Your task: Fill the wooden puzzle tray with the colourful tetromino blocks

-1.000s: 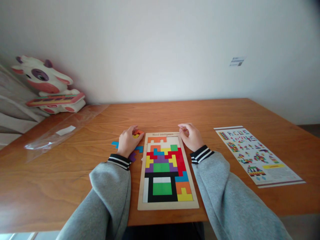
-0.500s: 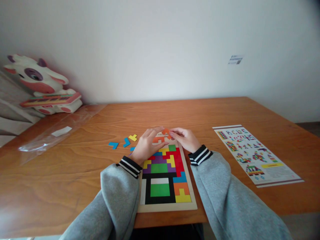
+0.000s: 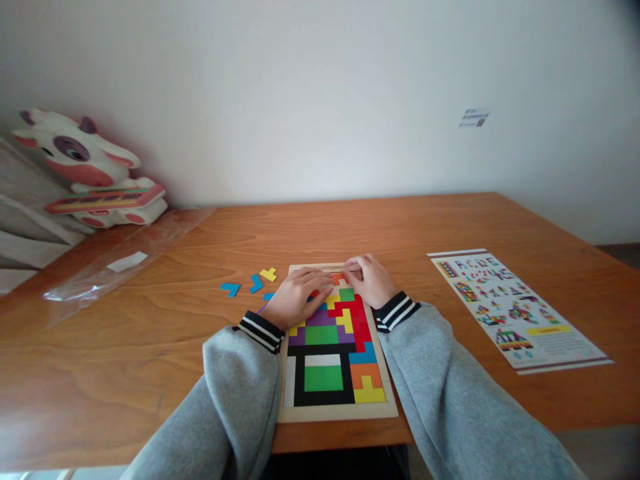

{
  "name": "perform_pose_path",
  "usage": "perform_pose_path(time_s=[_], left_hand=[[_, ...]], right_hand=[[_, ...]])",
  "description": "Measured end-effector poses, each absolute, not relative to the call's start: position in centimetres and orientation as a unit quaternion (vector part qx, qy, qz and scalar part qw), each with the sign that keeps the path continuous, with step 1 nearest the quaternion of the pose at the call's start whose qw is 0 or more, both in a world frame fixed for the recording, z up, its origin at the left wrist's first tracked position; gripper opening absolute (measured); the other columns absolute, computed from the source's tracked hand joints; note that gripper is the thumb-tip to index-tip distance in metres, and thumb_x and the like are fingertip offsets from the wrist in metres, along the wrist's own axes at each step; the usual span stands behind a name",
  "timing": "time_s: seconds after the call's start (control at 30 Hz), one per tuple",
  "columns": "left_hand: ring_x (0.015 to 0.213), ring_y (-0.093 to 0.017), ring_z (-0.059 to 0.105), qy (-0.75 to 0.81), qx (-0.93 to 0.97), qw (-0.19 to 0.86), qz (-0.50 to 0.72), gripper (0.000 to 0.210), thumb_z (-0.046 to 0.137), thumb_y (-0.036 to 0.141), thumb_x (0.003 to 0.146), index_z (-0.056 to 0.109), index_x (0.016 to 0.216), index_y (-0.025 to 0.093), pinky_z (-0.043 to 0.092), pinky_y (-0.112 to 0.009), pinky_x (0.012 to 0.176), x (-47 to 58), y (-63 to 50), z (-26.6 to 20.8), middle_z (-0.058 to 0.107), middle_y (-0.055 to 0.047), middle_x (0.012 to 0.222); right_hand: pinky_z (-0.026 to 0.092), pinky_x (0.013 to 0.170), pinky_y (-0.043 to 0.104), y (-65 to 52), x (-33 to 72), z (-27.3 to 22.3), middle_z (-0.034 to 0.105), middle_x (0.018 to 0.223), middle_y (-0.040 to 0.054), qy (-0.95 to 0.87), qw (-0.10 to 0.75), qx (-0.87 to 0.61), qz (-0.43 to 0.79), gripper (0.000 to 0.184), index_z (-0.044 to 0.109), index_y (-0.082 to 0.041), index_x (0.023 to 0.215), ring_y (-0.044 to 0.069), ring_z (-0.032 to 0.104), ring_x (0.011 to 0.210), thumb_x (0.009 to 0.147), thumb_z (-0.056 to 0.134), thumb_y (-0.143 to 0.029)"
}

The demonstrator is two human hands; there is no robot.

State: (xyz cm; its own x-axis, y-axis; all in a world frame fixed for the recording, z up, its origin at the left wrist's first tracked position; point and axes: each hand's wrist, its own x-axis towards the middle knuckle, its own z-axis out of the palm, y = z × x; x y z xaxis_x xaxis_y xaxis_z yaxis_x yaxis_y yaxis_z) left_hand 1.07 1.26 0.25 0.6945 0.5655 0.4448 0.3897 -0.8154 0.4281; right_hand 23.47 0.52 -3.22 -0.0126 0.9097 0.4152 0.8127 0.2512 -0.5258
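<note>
Puzzle board: A wooden board (image 3: pixel 338 415) lay flat on the table (image 3: pixel 350 230) at the lower center of the frame, its lower part filled with colored pieces, among them a black shape (image 3: pixel 320 348) around green and white.
Left hand: The left hand (image 3: pixel 300 295) reached palm down over the board's upper left, its thumb parted from the loosely bent fingers.
Right hand: The right hand (image 3: pixel 370 279) bent its fingers at the board's upper right corner; whether they pinched or merely pressed could not be told.
Orange piece: An orange piece (image 3: pixel 338 279) showed near the board's top, between the two hands, close to the right fingertips.
Loose pieces: A yellow piece (image 3: pixel 269 274) and two blue pieces (image 3: pixel 256 283) lay left of center; another blue piece (image 3: pixel 268 297) was partly hidden by the left hand.
Printed sheet: A sheet of colorful figures (image 3: pixel 520 313) lay at right.
Cow toy: A toy cow with a keyboard (image 3: pixel 93 170) stood at upper left, a clear plastic bag (image 3: pixel 170 233) just below.
</note>
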Motion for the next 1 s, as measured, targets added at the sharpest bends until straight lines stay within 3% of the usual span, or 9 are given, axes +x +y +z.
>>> perform_pose_path(time_s=[0.2, 0.5, 0.7, 1.0], left_hand=[[0.120, -0.023, 0.060, 0.252, 0.924, 0.147, 0.248, 0.028, 0.050, 0.030, 0.100, 0.067, 0.121, 0.024, 0.045, -0.044, 0.108, 1.0, 1.3, 0.1, 0.071, -0.005, 0.123], [0.121, -0.024, 0.061, 0.263, 0.926, 0.127, 0.240, 0.026, 0.051, 0.028, 0.098, 0.068, 0.117, 0.023, 0.044, -0.046, 0.109, 0.9, 1.3, -0.1, 0.070, -0.007, 0.124], [0.116, -0.023, 0.064, 0.276, 0.917, 0.111, 0.266, 0.024, 0.050, 0.028, 0.099, 0.068, 0.112, 0.021, 0.049, -0.043, 0.104, 1.0, 1.1, 0.1, 0.071, -0.008, 0.121], [0.105, -0.021, 0.068, 0.426, 0.817, 0.081, 0.380, 0.025, 0.044, 0.028, 0.101, 0.065, 0.111, 0.020, 0.053, -0.035, 0.094, 0.3, 1.3, 0.4, 0.074, -0.006, 0.109]], right_hand=[[0.053, 0.082, 0.039, 0.2, 22.6, -3.3, 0.068, 0.100, 0.0104, -0.693, 0.340, -0.635, 0.041, 0.015, 0.063, -0.020, 0.098, 0.025, 0.065, 0.091, 0.088, 0.060, -0.031], [0.052, 0.084, 0.039, 1.2, 24.0, -3.1, 0.072, 0.099, 0.0112, -0.633, 0.418, -0.643, 0.103, 0.030, 0.063, -0.019, 0.099, 0.024, 0.067, 0.091, 0.099, 0.039, -0.038], [0.051, 0.072, 0.034, 1.0, 23.7, -3.2, 0.069, 0.088, 0.0072, -0.648, 0.413, -0.630, 0.106, 0.020, 0.064, -0.020, 0.094, 0.020, 0.063, 0.075, 0.091, 0.052, -0.035], [0.050, 0.072, 0.034, 0.8, 23.6, -2.9, 0.066, 0.091, 0.0084, -0.654, 0.413, -0.625, 0.104, 0.022, 0.065, -0.019, 0.093, 0.019, 0.060, 0.074, 0.091, 0.052, -0.037]])
